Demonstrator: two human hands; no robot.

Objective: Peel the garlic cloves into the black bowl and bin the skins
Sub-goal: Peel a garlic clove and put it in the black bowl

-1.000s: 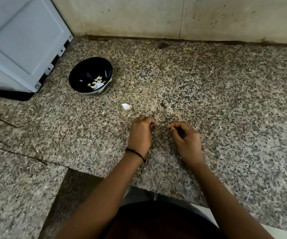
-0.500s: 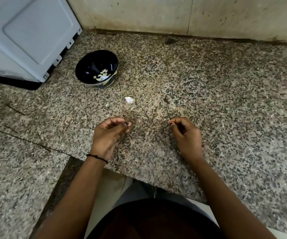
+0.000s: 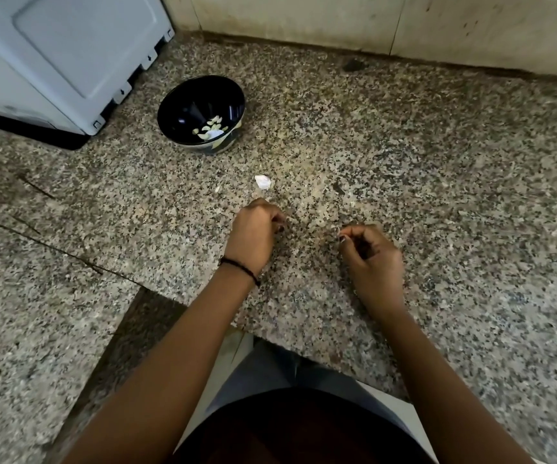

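Note:
The black bowl [image 3: 183,105] stands at the back left of the granite counter and holds several peeled garlic cloves [image 3: 211,128]. A white garlic skin [image 3: 263,181] lies on the counter just beyond my left hand [image 3: 253,234]. That hand is knuckles up with its fingers curled down onto the stone, and what is under them is hidden. My right hand [image 3: 372,259] hovers a little to the right. Its thumb and forefinger pinch a tiny pale scrap of skin [image 3: 338,229].
A grey-white appliance [image 3: 63,51] on a dark base fills the back left corner, right beside the bowl. A tiled wall [image 3: 370,21] runs along the back. A smaller skin fleck [image 3: 217,189] lies near the big one. The counter edge [image 3: 304,349] is close to my body.
My left hand, which was out to the left half a second ago with its palm turned up, has come back to the middle and turned knuckles up. My right hand has barely moved.

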